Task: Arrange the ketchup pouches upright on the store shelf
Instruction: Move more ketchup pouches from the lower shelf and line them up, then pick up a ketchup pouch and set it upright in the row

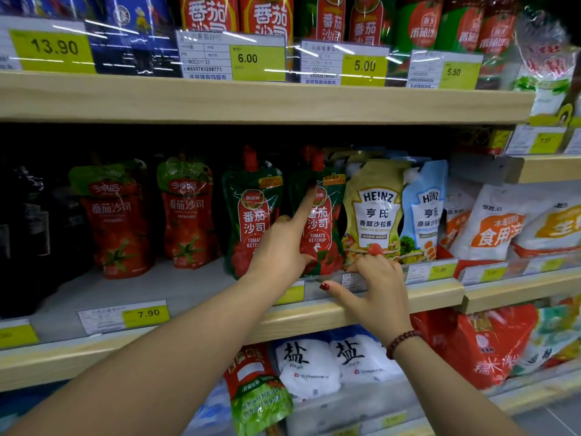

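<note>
Pale wooden store shelf (345,313) carries glossy green-and-red spouted ketchup pouches (251,215) standing upright beside a yellow Heinz pouch (374,209). Left hand (279,247) presses its index finger against one ketchup pouch's front, other fingers curled, grasping nothing. Right hand (377,287) rests its fingers on the shelf's clear plastic label strip (424,272), not gripping anything.
</note>
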Motion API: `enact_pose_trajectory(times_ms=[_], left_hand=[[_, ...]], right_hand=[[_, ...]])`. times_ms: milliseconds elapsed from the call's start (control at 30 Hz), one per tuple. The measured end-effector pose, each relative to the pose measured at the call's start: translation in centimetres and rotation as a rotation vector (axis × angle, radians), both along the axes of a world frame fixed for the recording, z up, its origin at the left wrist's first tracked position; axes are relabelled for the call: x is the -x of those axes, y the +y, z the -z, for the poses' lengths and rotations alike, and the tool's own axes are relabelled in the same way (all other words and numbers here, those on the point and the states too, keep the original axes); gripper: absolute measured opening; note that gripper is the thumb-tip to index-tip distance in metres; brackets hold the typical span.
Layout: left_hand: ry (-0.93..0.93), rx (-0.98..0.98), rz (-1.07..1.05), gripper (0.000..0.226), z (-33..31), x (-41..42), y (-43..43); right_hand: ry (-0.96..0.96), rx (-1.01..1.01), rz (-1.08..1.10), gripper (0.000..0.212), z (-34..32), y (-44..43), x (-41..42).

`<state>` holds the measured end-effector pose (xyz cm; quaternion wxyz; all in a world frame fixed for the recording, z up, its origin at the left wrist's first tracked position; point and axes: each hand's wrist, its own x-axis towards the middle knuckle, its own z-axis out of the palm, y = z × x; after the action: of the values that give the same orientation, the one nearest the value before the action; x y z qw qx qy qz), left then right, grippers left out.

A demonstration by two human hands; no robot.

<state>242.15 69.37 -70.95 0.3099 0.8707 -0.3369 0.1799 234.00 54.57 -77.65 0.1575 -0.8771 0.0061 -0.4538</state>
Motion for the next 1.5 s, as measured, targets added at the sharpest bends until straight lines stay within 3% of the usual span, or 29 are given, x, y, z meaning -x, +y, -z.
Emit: enact_pose_trajectory(times_ms=[333,533,700,900,1067,1133,1267,1333,1500], left_hand=[[-0.021,-0.043,-0.013,0.110,-0.2,1.1,0.8],[-0.024,-0.008,-0.001,0.044,0.1,2.0,3.7],[0.039,0.126,-0.014,0.012,-0.1,2.9,6.5],[-0.045,0.265,0.047,0.007,0.2,5.4,10.4],[0.131,0.345,0.153,0.014,3.6,7.2,13.6],[0.198,0.305,0.171,0.018,5.9,7.6,14.8],[0.265,0.250,0.159,0.025,10.7,7.4,16.9],[0.275,0.199,0.140,0.031,12.7,7.2,17.6],[0.337,0.165,0.105,0.042,16.0,6.8,18.4]], right_hand=[[0.026,-0.004,0.002,0.045,-0.4,0.2,0.4],[0.134,-0.029,0.003,0.053,-1.5,0.2,0.6],[0.111,-0.129,-0.157,0.027,-3.4,1.8,1.1],[0.021,0.015,-0.415,0.026,-2.0,7.9,3.0],[0.188,0.016,-0.584,0.033,4.1,11.2,4.9],[0.307,-0.024,-0.597,0.046,6.7,11.6,5.3],[0.572,-0.044,-0.552,0.093,10.9,11.2,5.3],[0.659,0.001,-0.503,0.103,12.3,10.9,5.2],[0.506,0.039,-0.451,0.065,13.7,11.2,4.9]])
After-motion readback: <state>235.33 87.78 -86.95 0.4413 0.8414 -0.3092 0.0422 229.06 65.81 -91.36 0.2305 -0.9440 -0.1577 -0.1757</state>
